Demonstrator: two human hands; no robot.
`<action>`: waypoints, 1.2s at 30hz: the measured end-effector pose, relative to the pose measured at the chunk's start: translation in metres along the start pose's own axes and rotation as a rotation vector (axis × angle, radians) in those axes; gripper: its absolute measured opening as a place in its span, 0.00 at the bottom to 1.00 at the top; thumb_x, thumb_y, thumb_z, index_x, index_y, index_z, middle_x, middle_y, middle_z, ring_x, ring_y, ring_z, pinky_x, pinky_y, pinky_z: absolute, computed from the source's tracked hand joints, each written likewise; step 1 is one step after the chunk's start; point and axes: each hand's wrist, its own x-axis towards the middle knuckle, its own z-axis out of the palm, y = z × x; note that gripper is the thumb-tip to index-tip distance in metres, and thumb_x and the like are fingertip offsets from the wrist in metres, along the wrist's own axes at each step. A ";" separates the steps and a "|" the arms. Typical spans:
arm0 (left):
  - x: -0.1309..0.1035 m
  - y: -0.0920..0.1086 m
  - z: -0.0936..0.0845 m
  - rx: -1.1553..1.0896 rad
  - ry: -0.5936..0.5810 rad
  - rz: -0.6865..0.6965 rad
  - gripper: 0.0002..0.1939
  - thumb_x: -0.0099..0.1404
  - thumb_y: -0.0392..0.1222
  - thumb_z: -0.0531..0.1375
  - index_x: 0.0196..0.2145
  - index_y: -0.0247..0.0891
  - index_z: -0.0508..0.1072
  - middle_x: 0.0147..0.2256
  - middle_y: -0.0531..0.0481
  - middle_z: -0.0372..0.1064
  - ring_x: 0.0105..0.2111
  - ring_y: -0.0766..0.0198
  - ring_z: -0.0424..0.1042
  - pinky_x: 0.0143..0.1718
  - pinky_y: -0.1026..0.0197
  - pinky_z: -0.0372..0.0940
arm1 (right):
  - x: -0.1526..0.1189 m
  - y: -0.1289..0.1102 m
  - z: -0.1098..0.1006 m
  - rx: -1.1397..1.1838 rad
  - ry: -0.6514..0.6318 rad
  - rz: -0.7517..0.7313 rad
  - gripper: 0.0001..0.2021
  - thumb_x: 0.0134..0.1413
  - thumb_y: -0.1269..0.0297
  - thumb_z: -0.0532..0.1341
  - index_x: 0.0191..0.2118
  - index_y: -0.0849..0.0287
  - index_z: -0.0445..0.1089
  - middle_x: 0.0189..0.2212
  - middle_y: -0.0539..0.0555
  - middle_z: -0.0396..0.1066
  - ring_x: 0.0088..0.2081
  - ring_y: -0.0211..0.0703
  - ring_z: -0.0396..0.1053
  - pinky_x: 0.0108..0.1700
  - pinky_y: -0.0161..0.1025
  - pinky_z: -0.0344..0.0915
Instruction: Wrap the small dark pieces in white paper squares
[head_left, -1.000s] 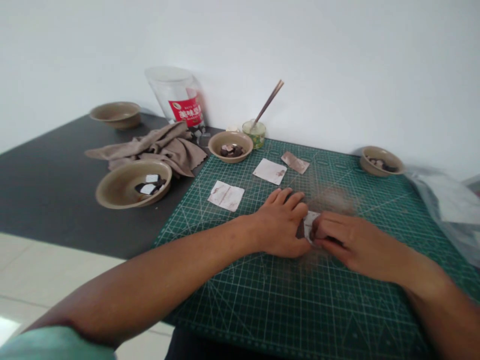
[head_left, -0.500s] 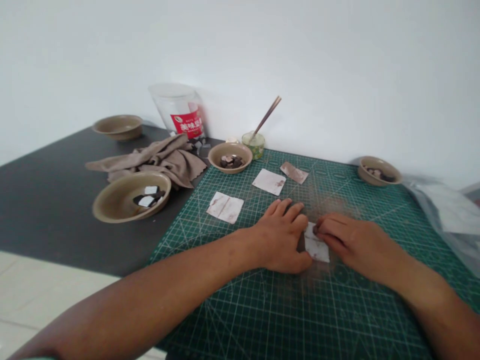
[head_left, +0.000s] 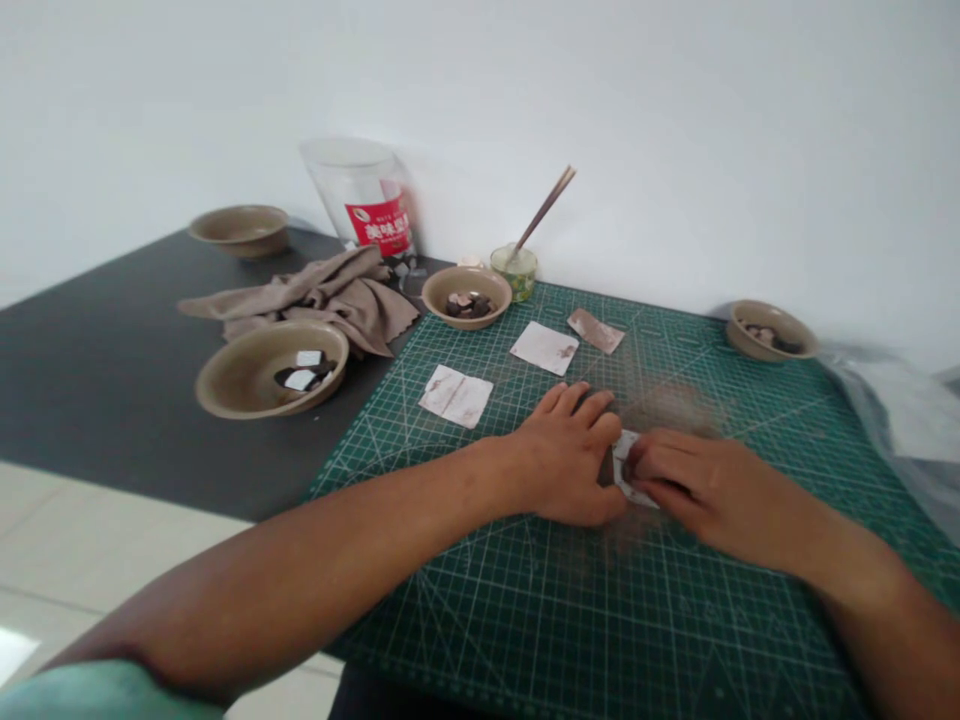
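My left hand [head_left: 576, 457] lies on the green cutting mat [head_left: 525, 610] with its fingers spread, its thumb and index finger at the left edge of a small white sheet [head_left: 624, 452]. From the other side my right hand [head_left: 697, 478] reaches over the sheet, its fingertips pinched on a small dark brown piece [head_left: 634, 458] pressed to the paper. The piece is blurred and mostly covered by fingers. Brown dust smears the mat around both hands. Past my left hand lie two stained white squares, one nearer [head_left: 457, 396], one farther [head_left: 545, 347], and a brown-coated strip [head_left: 596, 330].
Bowls with dark pieces stand at the left [head_left: 217, 385], back [head_left: 429, 295] and right [head_left: 739, 335]. A crumpled cloth [head_left: 300, 290], another bowl [head_left: 240, 230], a clear jar [head_left: 349, 190], a green cup [head_left: 525, 280] with chopsticks [head_left: 546, 208] and a plastic bag [head_left: 900, 410] lie around.
My right fingertips have shifted slightly on the white sheet and cover more of it. My left hand keeps its place on the mat. The view has tilted down a little.
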 end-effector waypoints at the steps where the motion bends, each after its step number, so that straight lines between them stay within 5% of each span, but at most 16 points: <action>1: 0.000 0.000 0.000 0.001 0.003 0.005 0.29 0.65 0.58 0.55 0.55 0.34 0.64 0.69 0.34 0.49 0.69 0.35 0.46 0.68 0.38 0.44 | 0.001 -0.002 0.001 0.015 -0.001 -0.011 0.09 0.69 0.65 0.53 0.43 0.54 0.70 0.41 0.53 0.73 0.39 0.44 0.73 0.42 0.42 0.67; 6: 0.000 -0.001 0.001 -0.010 0.010 0.000 0.29 0.65 0.57 0.55 0.56 0.33 0.64 0.69 0.33 0.48 0.70 0.33 0.45 0.68 0.37 0.42 | 0.001 0.001 0.002 -0.117 0.100 0.169 0.11 0.70 0.61 0.51 0.41 0.55 0.69 0.39 0.54 0.72 0.38 0.48 0.72 0.38 0.44 0.66; 11: 0.000 0.000 0.000 -0.010 -0.009 0.001 0.29 0.65 0.58 0.55 0.56 0.33 0.64 0.70 0.33 0.47 0.70 0.34 0.44 0.68 0.38 0.43 | -0.003 0.002 -0.001 -0.037 0.012 0.058 0.10 0.70 0.63 0.51 0.41 0.54 0.69 0.39 0.53 0.72 0.37 0.45 0.72 0.41 0.44 0.67; 20: 0.001 0.000 -0.001 -0.010 -0.019 0.003 0.32 0.65 0.58 0.54 0.58 0.31 0.63 0.69 0.31 0.47 0.70 0.32 0.43 0.68 0.37 0.42 | -0.002 0.000 0.002 -0.028 0.038 0.052 0.11 0.71 0.62 0.50 0.42 0.54 0.69 0.39 0.54 0.72 0.37 0.45 0.72 0.40 0.43 0.66; 25: 0.000 0.000 0.002 0.001 0.011 -0.004 0.30 0.65 0.58 0.55 0.56 0.33 0.64 0.69 0.33 0.48 0.69 0.33 0.45 0.67 0.37 0.43 | -0.005 0.004 0.000 -0.142 0.105 0.191 0.08 0.69 0.62 0.53 0.39 0.55 0.67 0.37 0.54 0.71 0.36 0.47 0.71 0.37 0.44 0.65; 30: 0.000 0.000 0.001 0.012 0.001 0.006 0.30 0.66 0.58 0.54 0.57 0.32 0.64 0.69 0.34 0.49 0.69 0.35 0.45 0.68 0.39 0.43 | -0.003 -0.001 0.000 -0.021 -0.009 0.047 0.08 0.70 0.63 0.52 0.41 0.54 0.68 0.39 0.53 0.71 0.38 0.44 0.71 0.40 0.43 0.65; 36: 0.001 -0.001 0.001 -0.004 0.003 -0.003 0.31 0.65 0.59 0.55 0.57 0.33 0.63 0.69 0.33 0.48 0.70 0.33 0.44 0.68 0.37 0.42 | -0.005 0.004 -0.003 -0.158 0.108 0.178 0.09 0.69 0.62 0.53 0.38 0.56 0.68 0.36 0.54 0.70 0.35 0.46 0.70 0.36 0.43 0.64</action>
